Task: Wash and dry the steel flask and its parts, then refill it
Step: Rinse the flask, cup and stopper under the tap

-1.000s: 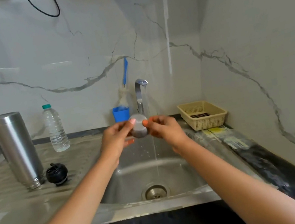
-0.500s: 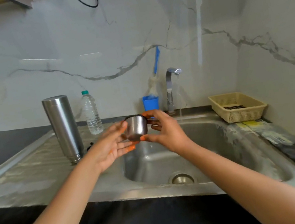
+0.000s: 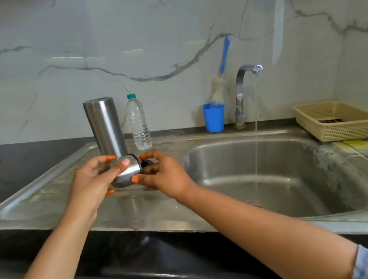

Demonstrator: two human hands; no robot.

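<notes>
- The small round steel flask cup (image 3: 126, 173), left of centre frame, is clamped between the left hand (image 3: 90, 181) and the right hand (image 3: 164, 174).
- The tall steel flask body (image 3: 105, 125) stands just behind it; drying and refilling likely remain.
- The chrome tap (image 3: 243, 73), right of centre, is running.

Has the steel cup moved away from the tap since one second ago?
Yes. The steel cup went left, from under the tap, over the basin, to above the drainboard, in front of the steel flask.

A blue cup (image 3: 214, 117) holding a brush (image 3: 224, 54) stands beside the running tap (image 3: 239, 92), beige basket (image 3: 347, 134) farther right.
</notes>
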